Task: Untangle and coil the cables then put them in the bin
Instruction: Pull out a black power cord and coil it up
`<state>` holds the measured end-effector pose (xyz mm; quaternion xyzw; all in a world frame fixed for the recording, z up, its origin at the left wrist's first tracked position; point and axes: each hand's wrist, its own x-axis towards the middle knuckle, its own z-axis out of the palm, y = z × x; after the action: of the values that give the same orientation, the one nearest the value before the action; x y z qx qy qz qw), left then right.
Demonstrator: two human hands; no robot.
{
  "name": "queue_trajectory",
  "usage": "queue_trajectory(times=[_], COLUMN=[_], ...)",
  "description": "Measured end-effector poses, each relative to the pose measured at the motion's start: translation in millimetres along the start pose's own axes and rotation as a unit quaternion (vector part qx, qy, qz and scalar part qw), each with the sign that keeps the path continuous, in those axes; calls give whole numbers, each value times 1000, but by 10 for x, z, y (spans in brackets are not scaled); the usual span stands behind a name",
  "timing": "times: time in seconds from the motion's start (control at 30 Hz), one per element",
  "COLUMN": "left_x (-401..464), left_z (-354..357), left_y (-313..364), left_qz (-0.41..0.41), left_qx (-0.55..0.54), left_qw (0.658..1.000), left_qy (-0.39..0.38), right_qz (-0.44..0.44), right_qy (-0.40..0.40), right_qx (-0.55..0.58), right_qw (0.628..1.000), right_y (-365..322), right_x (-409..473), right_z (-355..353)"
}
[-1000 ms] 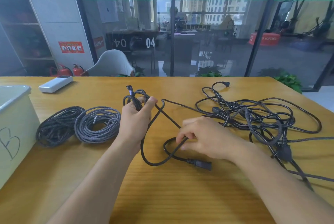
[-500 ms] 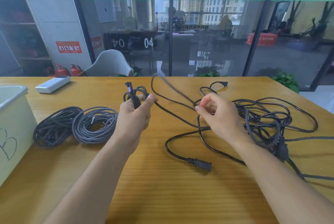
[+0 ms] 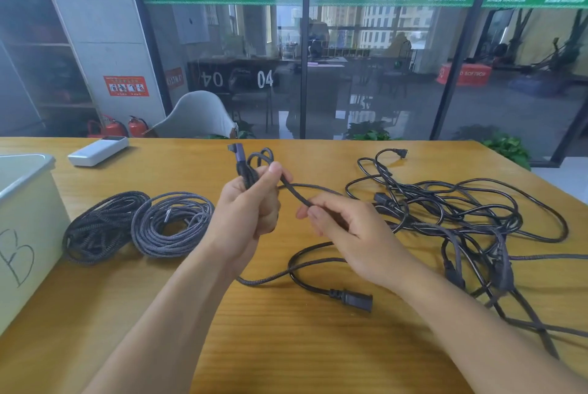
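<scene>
Head view: left hand [image 3: 251, 205] grips small loops; the cable [image 3: 294, 193] runs down-right into right hand [image 3: 346, 231], fingers pinching it close beside.

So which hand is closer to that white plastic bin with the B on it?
The left hand. It holds loops of braided cable up over the table, beyond the two coiled cables lying beside the white plastic bin. The right hand is farther off, on the left hand's other side.

I see two bare forearms reaching in from the bottom edge, no sleeves, watch, rings or gloves. My left hand [image 3: 251, 202] and right hand [image 3: 353, 234] show short, unpainted nails.
</scene>
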<state>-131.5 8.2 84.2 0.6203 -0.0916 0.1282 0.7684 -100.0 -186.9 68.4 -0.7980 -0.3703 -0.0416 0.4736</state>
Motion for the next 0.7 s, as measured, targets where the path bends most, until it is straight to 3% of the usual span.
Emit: queue_trajectory(times=[0.17,0.43,0.7], left_x=[-39,-9,-33], left_z=[105,51,110], left_y=[-6,13,63], left_qz=[-23,-27,-51], left_qx=[36,37,-97], left_qw=[998,999,994], left_qy=[-39,4,-27], right_qz=[-19,2,50], right_qy=[-4,-119,-245], right_qx=[20,11,33], right_qw=[1000,993,968], right_y=[-90,-40,80], right_x=[-13,-65,-20], right_z=[6,133,29])
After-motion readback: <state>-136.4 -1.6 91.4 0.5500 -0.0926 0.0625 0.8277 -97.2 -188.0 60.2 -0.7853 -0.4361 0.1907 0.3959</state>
